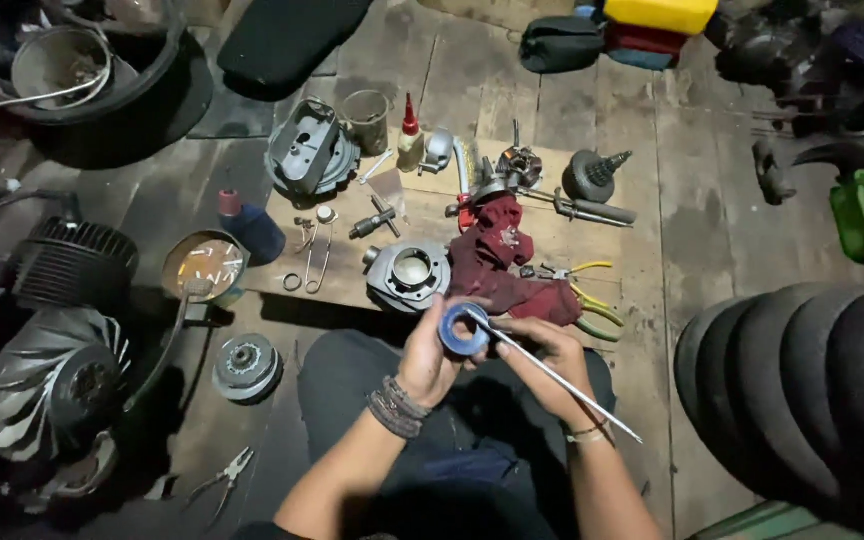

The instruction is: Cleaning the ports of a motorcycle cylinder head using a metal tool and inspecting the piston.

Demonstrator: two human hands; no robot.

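Seated on plank floor, knees up, hands working just above lap, just short of the near edge of a wooden board used as worktop.

Left hand clenched around blue ring part, round, open centre, pale inner face, held upright facing camera. Right hand grasping thin metal rod; tip touching the ring's rim, shaft running down-right past the wrist, well beyond the forearm.

Room to move: tight. Grey cylinder block and red rag sit just beyond the hands at the board's near edge. Yellow-handled pliers just right of the rag, partly hanging off the board. Stack of tyres crowds right side, near the rod's free end. Left side: small round clutch-like part near the left knee, fan shroud further out, loose pliers on floor by left elbow. Open floor only in the strip between right knee and tyres.

Far half of board cluttered: grey engine cover, oil bottle with red tip, assorted small parts. Open tin off board's left edge.
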